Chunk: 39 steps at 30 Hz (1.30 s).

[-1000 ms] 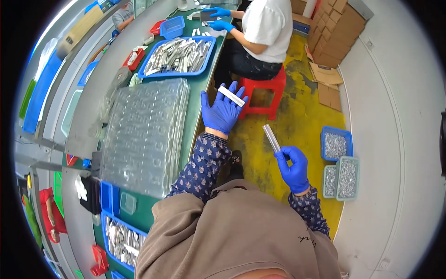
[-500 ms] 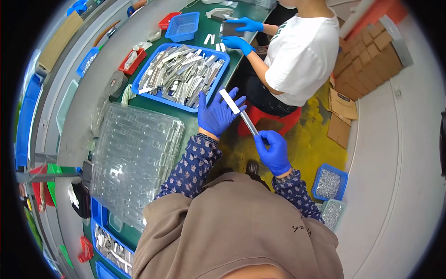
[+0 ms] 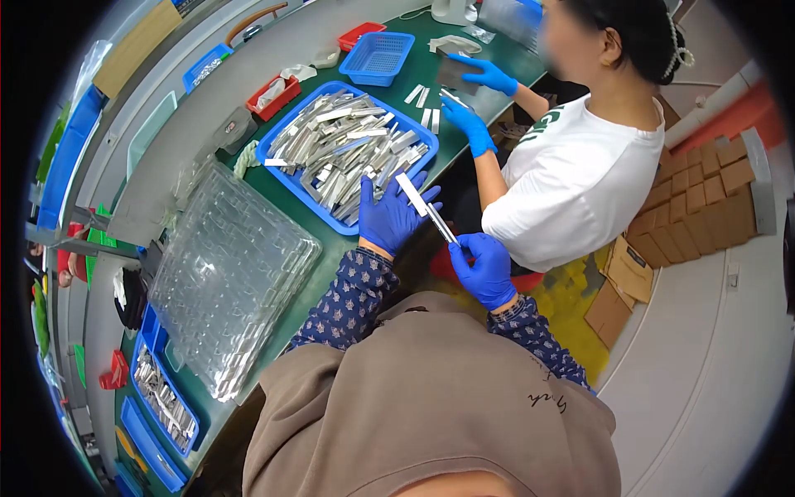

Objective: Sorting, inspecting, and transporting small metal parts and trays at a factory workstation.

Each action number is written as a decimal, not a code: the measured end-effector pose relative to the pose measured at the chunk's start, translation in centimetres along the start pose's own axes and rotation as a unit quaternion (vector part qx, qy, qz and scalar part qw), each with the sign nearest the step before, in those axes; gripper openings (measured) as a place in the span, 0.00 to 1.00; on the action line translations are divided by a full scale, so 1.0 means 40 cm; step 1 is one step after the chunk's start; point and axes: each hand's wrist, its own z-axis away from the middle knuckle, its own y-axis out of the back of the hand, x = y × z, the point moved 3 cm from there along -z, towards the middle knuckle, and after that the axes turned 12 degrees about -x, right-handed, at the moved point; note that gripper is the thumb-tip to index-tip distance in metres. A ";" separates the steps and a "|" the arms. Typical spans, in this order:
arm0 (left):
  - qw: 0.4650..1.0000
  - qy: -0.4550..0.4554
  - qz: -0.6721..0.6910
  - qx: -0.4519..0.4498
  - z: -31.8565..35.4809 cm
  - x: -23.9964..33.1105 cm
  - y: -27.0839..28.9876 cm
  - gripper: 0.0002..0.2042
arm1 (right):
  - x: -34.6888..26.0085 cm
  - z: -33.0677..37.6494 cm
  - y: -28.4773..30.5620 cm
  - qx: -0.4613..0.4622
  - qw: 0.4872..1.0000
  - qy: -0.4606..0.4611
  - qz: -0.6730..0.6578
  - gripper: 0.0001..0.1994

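One white strip (image 3: 411,195) lies across the spread left hand (image 3: 387,222); right hand (image 3: 484,272) pinches a slim silver strip (image 3: 441,225), ends seemingly touching.

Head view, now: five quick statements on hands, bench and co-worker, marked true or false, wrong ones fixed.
1. The left hand is open, with a white strip across its fingers. True.
2. The right hand is empty. False: it grips a narrow strip.
3. The large blue tray holds heaped strips. True.
4. The co-worker wears red gloves. False: the gloves are light blue.
5. The clear plastic trays lie on the green bench. True.
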 end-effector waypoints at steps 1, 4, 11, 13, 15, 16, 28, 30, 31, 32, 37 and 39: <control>1.000 -0.004 -0.001 0.000 -0.011 0.003 0.001 0.35 | 0.004 -0.012 -0.001 0.005 1.000 0.012 0.005 0.04; 1.000 0.011 -0.004 0.000 -0.032 0.018 0.009 0.34 | 0.005 -0.048 -0.018 0.016 1.000 0.019 0.017 0.05; 1.000 0.011 0.025 -0.007 -0.057 0.067 0.016 0.34 | 0.003 -0.099 -0.033 0.012 0.998 0.037 0.049 0.06; 1.000 0.014 0.027 -0.003 -0.064 0.081 0.025 0.33 | 0.003 -0.107 -0.047 -0.004 0.997 0.046 0.063 0.06; 0.999 0.018 0.038 0.003 -0.064 0.087 0.031 0.33 | -0.007 -0.115 -0.052 -0.005 0.998 0.039 0.049 0.07; 0.999 0.020 0.040 0.006 -0.066 0.091 0.034 0.33 | -0.009 -0.119 -0.056 -0.007 0.998 0.035 0.049 0.07; 0.999 0.036 0.034 0.019 -0.064 0.127 0.063 0.33 | -0.011 -0.137 -0.091 -0.009 0.998 0.005 0.059 0.09; 0.998 0.044 0.034 0.011 -0.061 0.125 0.062 0.33 | -0.012 -0.137 -0.093 -0.009 0.998 0.002 0.061 0.09; 0.998 0.045 0.033 0.011 -0.060 0.125 0.061 0.33 | -0.014 -0.137 -0.094 -0.005 0.998 0.004 0.058 0.09; 0.998 0.043 0.034 0.010 -0.059 0.125 0.057 0.34 | -0.014 -0.138 -0.094 -0.001 0.998 0.006 0.055 0.09; 0.999 0.039 0.032 0.020 -0.061 0.122 0.046 0.34 | -0.022 -0.137 -0.090 0.003 0.999 0.015 0.042 0.09; 0.999 0.040 0.027 0.001 -0.061 0.121 0.044 0.34 | -0.021 -0.137 -0.090 0.001 0.999 0.018 0.033 0.09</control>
